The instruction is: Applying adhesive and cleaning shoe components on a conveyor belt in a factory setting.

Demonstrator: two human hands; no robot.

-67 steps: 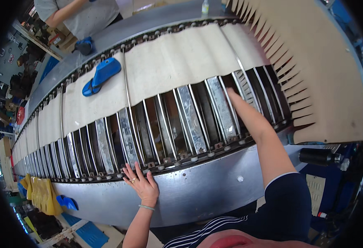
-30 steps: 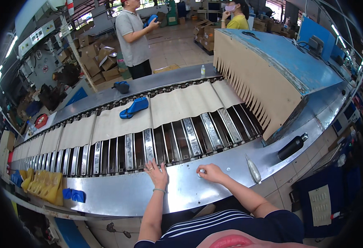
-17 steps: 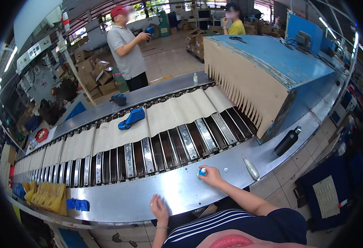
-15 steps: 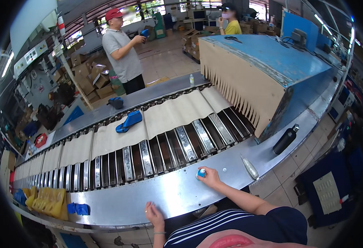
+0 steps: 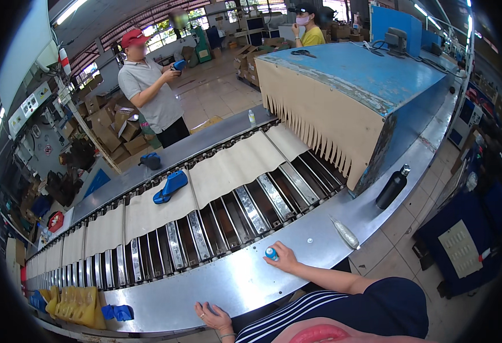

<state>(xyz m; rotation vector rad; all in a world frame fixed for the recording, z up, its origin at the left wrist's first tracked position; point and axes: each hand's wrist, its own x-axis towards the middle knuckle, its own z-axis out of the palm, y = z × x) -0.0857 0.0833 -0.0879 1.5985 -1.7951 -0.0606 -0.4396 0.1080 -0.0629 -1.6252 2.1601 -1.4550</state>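
Note:
My right hand [image 5: 283, 257] is closed around a small blue bottle [image 5: 271, 254] with a white top, just above the near metal ledge [image 5: 205, 280]. A small white round piece [image 5: 310, 240] lies on the ledge to the right of that hand. Empty, my left hand [image 5: 213, 316] is at the ledge's near edge with its fingers apart. Across from my hands, a blue shoe last [image 5: 171, 187] lies on the cream cloth [image 5: 216, 182] over the slatted conveyor [image 5: 173, 243].
A black bottle [image 5: 393, 187] and a clear pointed tube [image 5: 345, 233] are on the ledge at right. A blue machine housing [image 5: 365, 80] with a fringed curtain [image 5: 319, 114] covers the conveyor's right end. Yellow sheeting [image 5: 78, 307] lies at left. A person [image 5: 151, 86] stands beyond, holding something blue.
The view has turned slightly, shifting the scene in the picture. My left hand's curled fingers have spread. My right hand still holds the blue bottle.

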